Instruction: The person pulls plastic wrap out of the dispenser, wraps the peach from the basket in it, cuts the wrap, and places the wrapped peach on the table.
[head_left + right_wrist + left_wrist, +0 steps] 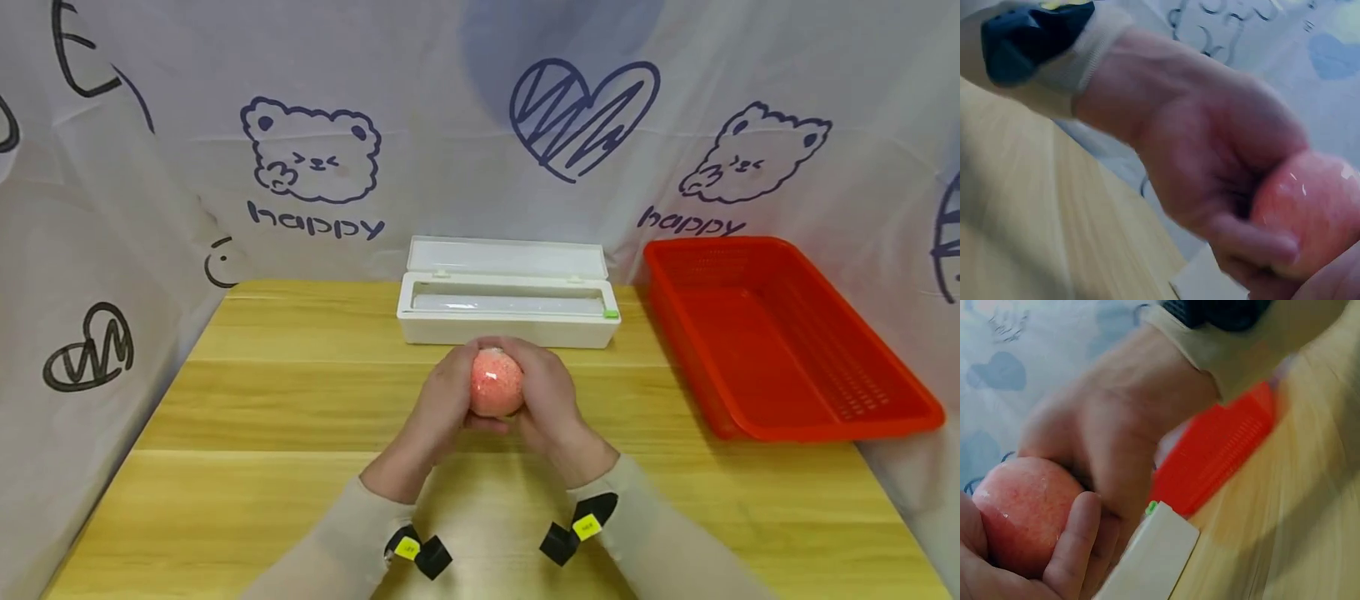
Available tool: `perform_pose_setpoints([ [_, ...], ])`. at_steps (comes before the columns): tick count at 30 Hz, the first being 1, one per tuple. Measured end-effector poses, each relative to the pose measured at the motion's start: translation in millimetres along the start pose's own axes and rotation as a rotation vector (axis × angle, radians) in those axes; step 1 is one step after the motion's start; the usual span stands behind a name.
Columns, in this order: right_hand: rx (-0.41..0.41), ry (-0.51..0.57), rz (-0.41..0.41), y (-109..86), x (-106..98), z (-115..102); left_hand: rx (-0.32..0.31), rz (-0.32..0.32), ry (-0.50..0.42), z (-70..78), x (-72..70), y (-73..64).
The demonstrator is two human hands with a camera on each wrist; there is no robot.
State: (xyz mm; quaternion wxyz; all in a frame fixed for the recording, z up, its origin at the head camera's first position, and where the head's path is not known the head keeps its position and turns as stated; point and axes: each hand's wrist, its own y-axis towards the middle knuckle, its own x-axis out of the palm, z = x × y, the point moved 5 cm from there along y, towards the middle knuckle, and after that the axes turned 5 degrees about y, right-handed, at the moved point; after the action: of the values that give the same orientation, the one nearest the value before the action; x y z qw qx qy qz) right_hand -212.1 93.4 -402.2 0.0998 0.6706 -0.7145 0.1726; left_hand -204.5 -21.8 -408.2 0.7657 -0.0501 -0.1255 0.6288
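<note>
A pinkish-red apple (497,383), glossy as if covered in clear film, is held between both hands above the middle of the table. From the left side my left hand (444,396) curls round it, and my right hand (553,396) grips it from the right, thumbs near its top. In the left wrist view the shiny skin of the apple (1029,515) shows between the hands. Small bright glints mark the apple (1310,206) in the right wrist view. Just behind the hands stands a white cling film box (510,330), lid raised, with a pale roll inside.
A red plastic basket (720,417) stands at the right of the wooden table (262,500). White cloth (450,108) with drawn bears and hearts hangs behind and at the sides. A small green piece (611,314) sits on the box's right front edge.
</note>
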Motion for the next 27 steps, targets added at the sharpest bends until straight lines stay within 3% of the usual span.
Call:
perform_pose_setpoints([
  [2,0.002,-0.015,-0.022,1.1,0.1,-0.3,-0.022,-0.021,-0.028,0.9,-0.3,0.8],
  [6,-0.032,-0.065,0.017,2.4,-1.2,0.3,-0.038,-0.019,-0.032,0.9,-1.4,2.5],
  [8,-0.004,-0.029,0.013,4.2,-2.6,3.4,-0.046,-0.010,-0.027,-1.7,-3.4,3.6],
  [11,0.006,-0.073,-0.054,5.8,-4.9,6.3,-0.083,-0.047,-0.065,-6.5,-6.6,5.5],
  [13,-0.069,-0.180,-0.133,4.8,-5.1,4.6,-0.104,-0.100,-0.100,-8.3,-8.4,6.4],
  [16,-0.273,-0.359,-0.189,0.2,-3.7,-0.8,-0.125,-0.216,-0.145,-7.2,-8.1,4.9],
  [18,-0.326,-0.387,-0.148,-0.4,-4.1,-3.5,-0.124,-0.301,-0.166,-5.5,-6.3,2.4],
  [21,-0.250,-0.326,-0.030,4.7,-8.5,-3.9,-0.129,-0.370,-0.184,-1.7,-5.3,-3.4],
  [24,-0.202,-0.307,0.077,7.2,-11.9,-5.1,-0.121,-0.370,-0.177,1.2,-5.5,-6.8],
  [27,-0.257,-0.371,0.121,5.7,-11.0,-7.3,-0.107,-0.346,-0.159,2.1,-4.9,-7.0],
])
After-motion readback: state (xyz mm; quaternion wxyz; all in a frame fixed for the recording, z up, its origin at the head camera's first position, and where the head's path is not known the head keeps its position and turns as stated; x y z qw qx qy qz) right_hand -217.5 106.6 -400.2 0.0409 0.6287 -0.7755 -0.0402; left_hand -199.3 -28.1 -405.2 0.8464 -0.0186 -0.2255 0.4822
